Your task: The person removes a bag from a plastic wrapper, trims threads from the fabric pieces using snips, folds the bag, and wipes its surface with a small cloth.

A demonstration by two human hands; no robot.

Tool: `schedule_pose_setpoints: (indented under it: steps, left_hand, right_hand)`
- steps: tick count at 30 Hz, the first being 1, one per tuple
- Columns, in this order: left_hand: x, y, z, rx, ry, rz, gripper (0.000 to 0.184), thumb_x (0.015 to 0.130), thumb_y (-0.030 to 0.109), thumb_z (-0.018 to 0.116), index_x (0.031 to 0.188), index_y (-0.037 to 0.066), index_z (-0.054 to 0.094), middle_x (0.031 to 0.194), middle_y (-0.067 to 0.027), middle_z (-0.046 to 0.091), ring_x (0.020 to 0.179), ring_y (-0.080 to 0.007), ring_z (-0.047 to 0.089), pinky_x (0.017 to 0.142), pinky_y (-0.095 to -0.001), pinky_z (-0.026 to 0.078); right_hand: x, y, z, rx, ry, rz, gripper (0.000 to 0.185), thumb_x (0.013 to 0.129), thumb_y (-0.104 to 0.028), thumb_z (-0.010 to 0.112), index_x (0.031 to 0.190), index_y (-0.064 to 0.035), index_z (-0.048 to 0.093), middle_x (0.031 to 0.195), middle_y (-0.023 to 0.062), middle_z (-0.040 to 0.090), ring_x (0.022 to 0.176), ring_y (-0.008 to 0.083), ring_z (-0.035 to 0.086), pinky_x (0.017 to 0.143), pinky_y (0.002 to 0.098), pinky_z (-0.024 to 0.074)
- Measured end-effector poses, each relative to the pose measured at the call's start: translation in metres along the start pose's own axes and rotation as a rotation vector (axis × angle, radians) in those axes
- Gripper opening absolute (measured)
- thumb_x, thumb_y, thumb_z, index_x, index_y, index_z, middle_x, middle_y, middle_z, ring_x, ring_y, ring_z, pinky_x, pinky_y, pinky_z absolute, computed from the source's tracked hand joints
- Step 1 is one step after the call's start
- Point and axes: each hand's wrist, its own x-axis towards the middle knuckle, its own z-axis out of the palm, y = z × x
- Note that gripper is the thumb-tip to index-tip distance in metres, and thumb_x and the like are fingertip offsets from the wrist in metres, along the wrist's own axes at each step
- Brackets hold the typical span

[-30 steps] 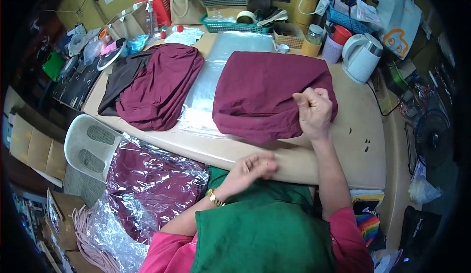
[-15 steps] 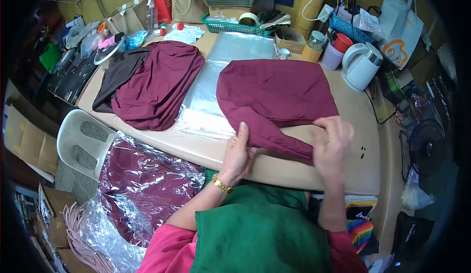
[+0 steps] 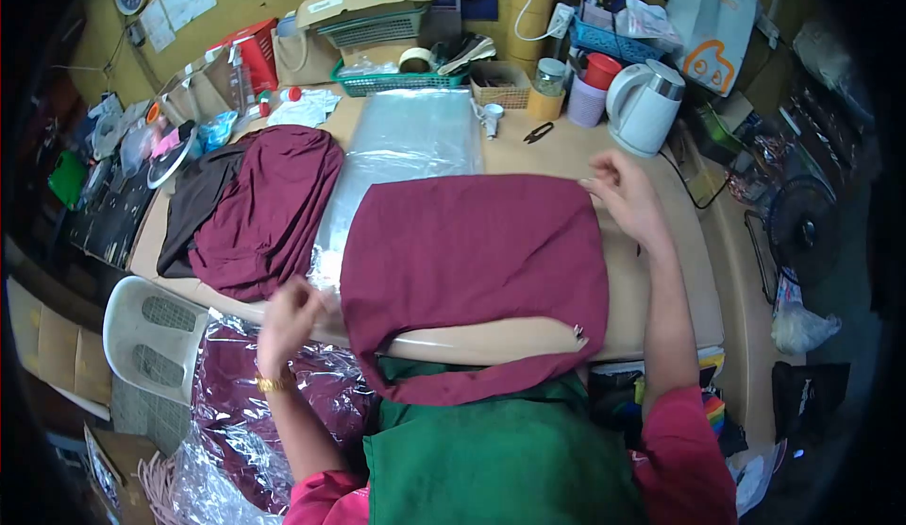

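A maroon cloth bag [image 3: 472, 251] lies flat across the front of the table, its strap [image 3: 481, 381] looping down over the near edge against the green apron. At the bag's upper right corner, my right hand [image 3: 625, 196] has curled fingers that pinch the cloth edge. My left hand [image 3: 294, 315] hovers just left of the bag, apart from it; motion smears its fingers. Under and behind the bag lies a stack of clear plastic sheets [image 3: 415, 138]. More maroon cloth [image 3: 269, 204] is heaped to the left, beside dark cloth [image 3: 200, 199].
Small black thread snips [image 3: 539, 133] lie behind the bag. A white kettle [image 3: 646, 105], a purple cup [image 3: 587, 105] and a green basket [image 3: 396, 81] line the back. At lower left, a white plastic chair [image 3: 142, 336] stands by plastic-wrapped maroon cloth [image 3: 231, 412].
The bag has come nearer to me, and its strap now hangs over the table edge. My left hand has let go and moved left. My right hand has moved up to the far corner.
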Motion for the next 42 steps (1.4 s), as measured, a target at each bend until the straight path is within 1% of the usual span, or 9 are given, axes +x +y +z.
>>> schedule_pose_setpoints:
  steps: [5,8,15,19,25,29,32,40,42]
  left_hand:
    - [0.094,0.039,0.028,-0.070,0.083,0.427,0.072,0.086,0.026,0.075,0.142,-0.003,0.041,0.137,-0.0202,0.053,0.127,-0.0262,0.051,0.108,-0.0368,0.037]
    - [0.129,0.039,0.048,-0.208,-0.126,0.435,0.047,0.086,0.024,0.076,0.121,-0.003,0.062,0.111,-0.0125,0.069,0.105,-0.0197,0.062,0.094,-0.0328,0.047]
    - [0.159,0.071,0.035,-0.278,-0.059,0.504,0.013,0.089,0.014,0.073,0.090,0.001,0.074,0.080,0.0047,0.068,0.073,-0.0041,0.056,0.069,-0.0223,0.048]
    - [0.141,0.198,-0.045,-0.381,0.251,0.855,0.023,0.094,0.019,0.067,0.107,0.002,0.072,0.102,-0.0039,0.072,0.094,-0.0098,0.064,0.086,-0.0256,0.050]
    - [0.073,0.230,-0.066,-0.042,0.482,1.205,0.014,0.090,0.004,0.065,0.102,0.000,0.072,0.102,-0.0052,0.072,0.099,-0.0176,0.064,0.091,-0.0307,0.049]
    - [0.053,0.145,0.002,0.230,0.465,1.129,0.017,0.079,-0.004,0.067,0.093,0.004,0.072,0.097,-0.0093,0.071,0.103,-0.0270,0.065,0.091,-0.0386,0.050]
    - [0.042,0.051,0.033,0.193,-0.103,0.553,0.017,0.070,-0.003,0.075,0.085,0.003,0.070,0.089,-0.0111,0.069,0.093,-0.0287,0.065,0.082,-0.0366,0.051]
    - [0.041,0.036,0.073,0.203,0.290,0.756,0.083,0.054,0.027,0.093,0.122,0.006,0.050,0.104,-0.0125,0.056,0.100,-0.0283,0.056,0.087,-0.0407,0.045]
    - [0.041,0.061,0.073,0.219,0.389,0.835,0.066,0.060,0.022,0.089,0.117,0.006,0.060,0.108,-0.0120,0.059,0.104,-0.0260,0.055,0.089,-0.0417,0.044]
  right_hand:
    - [0.029,0.058,0.037,0.248,-0.391,0.056,0.070,0.075,-0.015,0.081,0.134,-0.0038,0.045,0.128,0.0104,0.052,0.120,0.0209,0.048,0.103,0.0346,0.0405]
    - [0.000,0.049,0.033,0.348,-0.508,0.027,0.073,0.073,-0.011,0.082,0.136,-0.0040,0.045,0.129,0.0100,0.053,0.123,0.0196,0.049,0.107,0.0341,0.0398]
    - [-0.002,0.070,0.001,0.293,-0.164,0.131,0.017,0.088,-0.012,0.069,0.073,-0.0052,0.065,0.062,-0.0051,0.054,0.061,0.0037,0.046,0.054,0.0264,0.0388]
    - [0.071,-0.012,-0.114,0.108,0.389,-0.375,0.026,0.084,0.001,0.054,0.104,0.0004,0.070,0.095,0.0069,0.072,0.083,0.0135,0.065,0.073,0.0295,0.0530]
    - [0.048,-0.051,-0.163,0.215,0.457,-0.687,0.042,0.078,0.015,0.039,0.108,0.0047,0.067,0.130,0.0131,0.061,0.116,0.0214,0.061,0.103,0.0326,0.0474]
    - [-0.022,0.013,-0.069,-0.147,0.455,-0.600,0.044,0.071,0.015,0.038,0.098,0.0029,0.071,0.124,0.0198,0.062,0.115,0.0269,0.062,0.100,0.0392,0.0485]
    - [-0.099,0.052,-0.003,0.038,0.025,-0.255,0.026,0.079,0.011,0.055,0.099,0.0025,0.069,0.118,0.0161,0.064,0.109,0.0263,0.063,0.090,0.0376,0.0522]
    - [-0.130,0.060,0.015,0.127,0.209,-0.058,0.027,0.074,0.007,0.072,0.096,-0.0009,0.058,0.108,0.0113,0.056,0.101,0.0225,0.058,0.089,0.0335,0.0480]
    - [-0.120,0.057,0.021,0.093,0.195,-0.062,0.025,0.071,0.008,0.073,0.091,-0.0009,0.061,0.114,0.0119,0.053,0.105,0.0239,0.056,0.089,0.0342,0.0467]
